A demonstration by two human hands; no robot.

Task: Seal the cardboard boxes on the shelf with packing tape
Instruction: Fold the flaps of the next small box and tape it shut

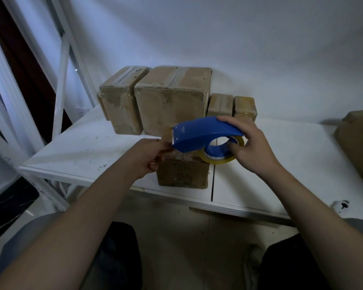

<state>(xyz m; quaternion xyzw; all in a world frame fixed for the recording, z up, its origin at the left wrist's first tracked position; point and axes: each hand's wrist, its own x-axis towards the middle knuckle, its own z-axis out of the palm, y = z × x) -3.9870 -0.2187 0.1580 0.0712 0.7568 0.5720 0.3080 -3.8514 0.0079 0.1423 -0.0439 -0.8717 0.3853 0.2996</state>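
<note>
Head | right hand (254, 147) gripping blue tape dispenser (199, 132) | left hand (153, 155) pinching its 9 o'clock end | cardboard box (182, 174) at 6 o'clock

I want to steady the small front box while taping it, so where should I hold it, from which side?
Likely its left wall, coming from the left with the left hand. The front box stands upright near the shelf edge with bare shelf on that side, while the tape dispenser in the right hand hangs over its top.
</note>
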